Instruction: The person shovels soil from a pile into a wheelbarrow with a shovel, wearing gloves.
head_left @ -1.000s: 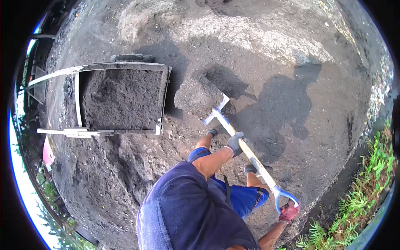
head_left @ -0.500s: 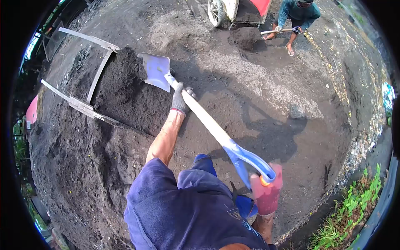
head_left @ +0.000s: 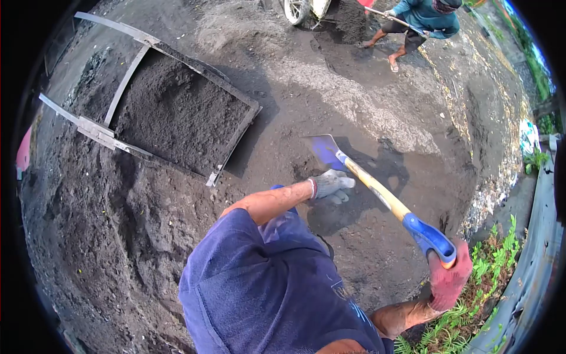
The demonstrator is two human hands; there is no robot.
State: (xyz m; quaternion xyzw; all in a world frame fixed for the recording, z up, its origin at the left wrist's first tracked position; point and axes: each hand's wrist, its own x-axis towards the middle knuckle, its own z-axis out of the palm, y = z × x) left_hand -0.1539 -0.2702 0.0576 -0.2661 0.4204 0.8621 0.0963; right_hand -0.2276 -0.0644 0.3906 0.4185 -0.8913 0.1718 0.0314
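Note:
A shovel (head_left: 377, 192) with a blue blade, wooden shaft and blue D-shaped grip slants across the ground in front of me. My right hand (head_left: 449, 277), in a red glove, is closed around its grip at the lower right. Just left of the shaft, close to the blade, my left hand (head_left: 332, 186) in a grey glove is off the wood with its fingers loosely stretched. The blade's front edge meets the dark soil. Upper left of my left hand lies a rectangular box (head_left: 240, 131) with long handles, holding dark sand (head_left: 183, 112).
A co-worker (head_left: 425, 23) at the top right holds another shovel beside a wheeled cart (head_left: 321, 9) and a dark sand heap. Green plants (head_left: 489, 283) and a grey sheet (head_left: 530, 259) line the right edge. A pale gravelly strip (head_left: 354, 106) crosses the ground.
The shovel has swung from over the box to the ground at its right. My left hand has come off the shaft; my right hand moved right with the grip. The co-worker's shovel is raised toward the cart.

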